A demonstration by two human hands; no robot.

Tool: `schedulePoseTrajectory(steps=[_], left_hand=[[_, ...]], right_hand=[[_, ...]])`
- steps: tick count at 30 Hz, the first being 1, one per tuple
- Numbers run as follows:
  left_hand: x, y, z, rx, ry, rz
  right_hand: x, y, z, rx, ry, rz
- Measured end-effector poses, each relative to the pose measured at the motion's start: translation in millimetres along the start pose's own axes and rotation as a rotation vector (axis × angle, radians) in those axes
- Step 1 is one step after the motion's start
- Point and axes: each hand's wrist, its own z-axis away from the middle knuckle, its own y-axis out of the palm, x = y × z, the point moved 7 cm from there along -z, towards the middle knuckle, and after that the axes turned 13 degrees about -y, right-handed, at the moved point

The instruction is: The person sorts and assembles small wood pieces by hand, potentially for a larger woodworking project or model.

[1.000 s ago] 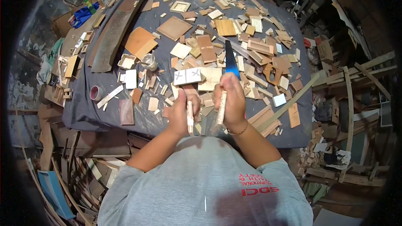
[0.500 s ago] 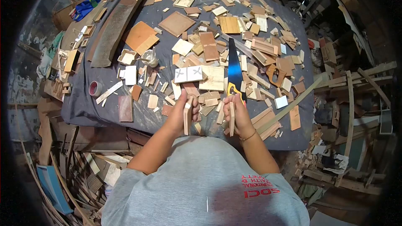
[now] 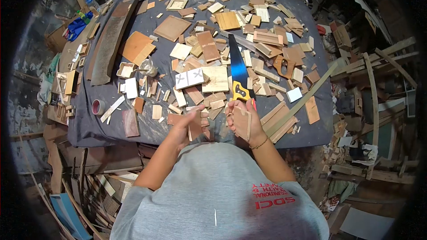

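Observation:
My left hand is closed around a small flat wooden piece, thumb along its upper edge. In my right hand is another thin wooden piece, its broad brown face turned toward the other hand. The two pieces are held apart, in front of my shirt at the table's near edge. Just beyond my right hand lies a handsaw with a blue-looking blade and a yellow and black handle. Ahead of my left hand sits a pale block marked with two X's, beside a light wooden square.
Scattered wood offcuts cover much of the dark cloth-covered table. A second saw with a wooden handle lies to the right. A tape roll, a jar and a long board are on the left.
Both held wooden pieces have turned from nearly edge-on to showing more of their broad faces. My right hand has shifted slightly left; the view of the table has moved a little.

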Motion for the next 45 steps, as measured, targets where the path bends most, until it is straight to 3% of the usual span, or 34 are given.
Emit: schedulePoseTrajectory(steps=[2, 7, 10, 12, 22, 25, 28, 30, 32, 35, 38, 41, 45], left_hand=[[1, 16, 5, 0.096, -0.018, -0.137], [6, 28, 15, 0.099, -0.022, -0.240], [4, 40, 27, 0.114, 0.074, -0.432], [3, 49, 38, 0.119, 0.108, -0.576], [28, 60, 30, 0.200, 0.066, -0.576], [29, 62, 25, -0.004, 0.086, -0.645], [34, 60, 11, -0.020, 0.071, -0.627], [37, 68, 6, -0.083, 0.081, -0.579], [39, 84, 2, -0.114, 0.047, -0.409], [53, 97, -19, -0.110, 0.041, -0.339], [75, 115, -43, -0.132, -0.019, -0.248], [100, 114, -72, -0.185, 0.002, -0.171], [103, 164, -81, -0.320, 0.041, -0.062]], right_hand=[[1, 9, 4, 0.080, -0.026, -0.048], [0, 22, 27, 0.248, -0.029, -0.023], [5, 27, 38, 0.262, -0.086, 0.037], [6, 27, 44, 0.224, -0.097, 0.064], [4, -11, 65, -0.087, -0.130, 0.089], [14, -30, 73, -0.178, -0.156, 0.188], [35, -51, 69, -0.167, -0.202, 0.255], [45, -79, 69, -0.276, -0.173, 0.335], [48, -121, 62, -0.289, -0.193, 0.371], [57, -180, 71, -0.540, -0.155, 0.344], [54, -228, 86, -0.515, -0.072, 0.077], [87, -229, 108, -0.519, -0.172, 0.166], [92, -271, 105, -0.497, -0.137, 0.203]])
